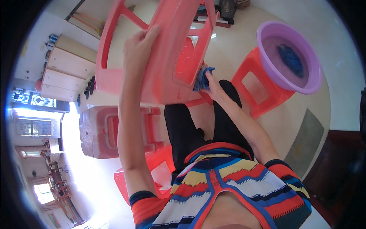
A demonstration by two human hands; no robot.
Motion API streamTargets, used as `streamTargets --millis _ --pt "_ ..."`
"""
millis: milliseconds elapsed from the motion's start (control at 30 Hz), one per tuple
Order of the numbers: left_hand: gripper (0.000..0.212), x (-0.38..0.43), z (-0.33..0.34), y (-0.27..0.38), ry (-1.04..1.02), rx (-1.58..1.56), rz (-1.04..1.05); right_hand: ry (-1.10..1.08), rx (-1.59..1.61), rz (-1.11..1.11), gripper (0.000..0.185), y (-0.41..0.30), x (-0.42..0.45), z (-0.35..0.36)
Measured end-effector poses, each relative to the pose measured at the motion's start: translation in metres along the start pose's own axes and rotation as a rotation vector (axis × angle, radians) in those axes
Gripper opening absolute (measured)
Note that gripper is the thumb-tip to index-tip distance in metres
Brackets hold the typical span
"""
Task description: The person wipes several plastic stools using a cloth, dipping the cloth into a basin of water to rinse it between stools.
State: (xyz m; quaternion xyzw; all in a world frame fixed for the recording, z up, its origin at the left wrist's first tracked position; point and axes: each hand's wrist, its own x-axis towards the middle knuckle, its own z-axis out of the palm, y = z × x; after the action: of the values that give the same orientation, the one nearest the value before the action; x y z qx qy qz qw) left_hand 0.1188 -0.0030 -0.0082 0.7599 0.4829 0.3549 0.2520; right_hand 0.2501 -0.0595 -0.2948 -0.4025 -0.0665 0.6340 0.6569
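Observation:
A red plastic stool (167,57) is tipped on its side above my knees, its legs pointing away from me. My left hand (140,47) grips one of its legs, thumb lying along the edge. In my right hand (213,83) is a bunched blue cloth (202,78), pressed against the stool's near right side. To the right, a purple plastic basin (310,60) rests on another red stool (257,86). The basin holds water with a dark blue cloth (290,60) in it.
At my left a dusty-looking red stool (98,131) lies on its side. Part of another red stool (163,169) shows beside my hip. A light wooden cabinet (68,68) with several shoes (90,86) stands far left. A grey mat (304,143) is on the floor at right.

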Motion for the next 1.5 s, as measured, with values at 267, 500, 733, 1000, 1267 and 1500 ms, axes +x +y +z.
streamTargets --millis 267,500,733,1000,1267,1500 --pt "0.043 -0.042 -0.038 0.004 0.043 -0.442 -0.065 -0.489 0.280 -0.249 0.033 -0.047 0.010 -0.012" --pt "0.042 -0.026 -0.048 -0.057 0.255 -0.574 0.112 -0.423 0.417 -0.349 0.027 -0.115 -0.015 0.042" --pt "0.046 -0.022 -0.028 -0.145 0.363 -0.645 0.107 -0.328 0.176 -0.556 0.029 -0.148 0.004 0.055" --pt "0.055 -0.056 0.007 -0.233 0.355 -0.609 -0.107 -0.297 0.028 -0.684 0.029 -0.143 0.015 0.073" --pt "0.044 -0.069 0.025 -0.261 0.340 -0.688 -0.162 0.153 -0.485 -0.835 0.028 -0.124 -0.006 0.048" --pt "0.032 -0.068 0.026 -0.276 0.344 -0.644 -0.138 0.325 -0.816 -0.508 0.032 -0.062 -0.072 0.016"
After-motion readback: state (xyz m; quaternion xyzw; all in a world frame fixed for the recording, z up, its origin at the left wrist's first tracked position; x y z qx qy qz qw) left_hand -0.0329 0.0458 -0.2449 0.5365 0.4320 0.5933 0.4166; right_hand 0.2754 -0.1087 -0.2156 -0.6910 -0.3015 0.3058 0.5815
